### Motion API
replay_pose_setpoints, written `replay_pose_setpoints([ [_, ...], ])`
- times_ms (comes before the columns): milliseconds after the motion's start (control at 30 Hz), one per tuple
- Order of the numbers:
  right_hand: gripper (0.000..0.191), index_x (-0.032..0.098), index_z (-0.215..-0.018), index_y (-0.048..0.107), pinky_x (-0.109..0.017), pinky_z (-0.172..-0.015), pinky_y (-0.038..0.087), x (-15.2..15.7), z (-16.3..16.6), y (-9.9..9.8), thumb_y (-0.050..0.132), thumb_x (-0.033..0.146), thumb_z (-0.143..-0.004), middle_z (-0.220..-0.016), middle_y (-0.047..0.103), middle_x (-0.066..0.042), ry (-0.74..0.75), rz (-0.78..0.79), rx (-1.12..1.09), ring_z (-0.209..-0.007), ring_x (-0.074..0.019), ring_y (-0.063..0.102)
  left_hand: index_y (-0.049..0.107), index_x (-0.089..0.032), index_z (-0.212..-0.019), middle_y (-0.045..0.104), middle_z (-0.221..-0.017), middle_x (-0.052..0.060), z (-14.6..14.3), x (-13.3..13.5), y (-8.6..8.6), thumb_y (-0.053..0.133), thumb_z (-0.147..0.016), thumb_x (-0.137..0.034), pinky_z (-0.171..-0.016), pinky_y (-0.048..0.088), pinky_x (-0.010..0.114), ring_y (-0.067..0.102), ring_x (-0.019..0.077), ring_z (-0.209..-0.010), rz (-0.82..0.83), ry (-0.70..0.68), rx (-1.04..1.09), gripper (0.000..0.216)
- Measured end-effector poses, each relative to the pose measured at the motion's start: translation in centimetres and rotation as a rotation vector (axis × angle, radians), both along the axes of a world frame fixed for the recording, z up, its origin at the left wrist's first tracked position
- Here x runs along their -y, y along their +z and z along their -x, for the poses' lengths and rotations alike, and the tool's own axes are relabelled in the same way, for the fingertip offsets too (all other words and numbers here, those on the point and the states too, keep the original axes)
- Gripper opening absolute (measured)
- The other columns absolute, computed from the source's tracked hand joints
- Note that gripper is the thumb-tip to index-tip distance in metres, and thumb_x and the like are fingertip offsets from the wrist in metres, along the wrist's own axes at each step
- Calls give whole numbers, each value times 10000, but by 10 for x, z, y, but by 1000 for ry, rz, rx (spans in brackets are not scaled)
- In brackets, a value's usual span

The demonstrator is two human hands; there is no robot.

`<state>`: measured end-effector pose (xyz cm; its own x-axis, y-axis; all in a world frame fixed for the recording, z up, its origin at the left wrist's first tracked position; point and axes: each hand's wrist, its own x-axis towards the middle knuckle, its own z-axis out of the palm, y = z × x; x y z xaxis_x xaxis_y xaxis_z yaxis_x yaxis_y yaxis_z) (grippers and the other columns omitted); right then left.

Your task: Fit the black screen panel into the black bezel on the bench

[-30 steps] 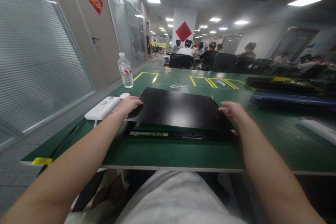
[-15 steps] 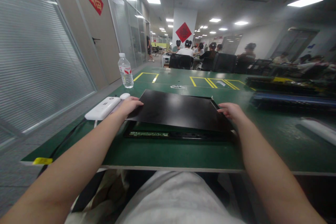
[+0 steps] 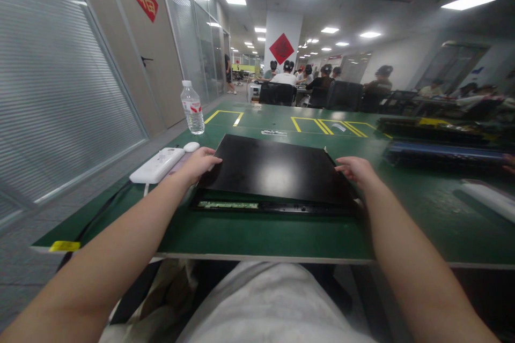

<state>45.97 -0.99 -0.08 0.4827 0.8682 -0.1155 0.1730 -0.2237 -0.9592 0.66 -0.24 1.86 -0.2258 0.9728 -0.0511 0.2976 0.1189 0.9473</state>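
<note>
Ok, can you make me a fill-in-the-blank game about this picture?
The glossy panel between the left hand and the right hand is coloured ____.
The tabletop below it is coloured ____.
The plastic water bottle is nearer the ____ hand.
The tape lines on the tabletop are coloured ____.
Missing words: black, green, left, yellow.

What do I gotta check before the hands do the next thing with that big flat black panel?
1. Left hand at the black panel's left edge: ok.
2. Right hand at its right edge: ok.
3. Firm grip on both sides: cannot tell; the fingers' undersides are hidden.
4. Green circuit board in view, not covered by the panel: ok, it shows along the near side.
5. Water bottle upright and apart from the panel: ok.
6. White box not touching the left arm: cannot tell.
</note>
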Motion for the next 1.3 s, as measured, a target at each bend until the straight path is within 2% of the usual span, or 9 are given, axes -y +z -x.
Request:
replay_pose_setpoints([
  [200,104,168,-812,666,-214,-390,297,1,0,0,711,224,-737,-654,708,-87,-6,0,41,-444,-98,424,618,-219,-859,674,-687,16,-2,2,1,788,-545,-239,-550,471,300,691,273,-720,-36,-6,-59,358],
  [500,77,164,-796,683,-227,-424,318,3,5,0,698,204,-732,-659,689,-72,-17,-17,136,-468,-104,447,614,-206,-896,680,-708,13,-1,1,0,788,-550,-256,-583,455,303,689,271,-747,-32,-33,-88,391],
  [833,111,188,-820,757,-247,-600,468,-6,-2,-15,731,222,-718,-696,714,-52,17,-45,413,-667,-168,637,621,-212,-871,701,-725,25,0,-1,-1,775,-580,-247,-625,480,317,707,286,-812,-45,-14,-125,332],
  [1033,198,197,-896,780,-246,-622,498,-9,-6,-18,731,218,-705,-770,746,-63,25,-38,437,-722,-186,669,625,-223,-842,714,-739,30,-1,2,1,797,-565,-242,-617,499,322,717,295,-809,-42,-16,-117,327],
  [1300,113,206,-800,767,-246,-633,489,-7,-4,-16,694,189,-716,-769,740,-50,35,-31,482,-705,-173,646,633,-222,-846,706,-728,30,-5,6,5,785,-596,-237,-631,500,321,712,297,-826,-40,2,-137,293],
])
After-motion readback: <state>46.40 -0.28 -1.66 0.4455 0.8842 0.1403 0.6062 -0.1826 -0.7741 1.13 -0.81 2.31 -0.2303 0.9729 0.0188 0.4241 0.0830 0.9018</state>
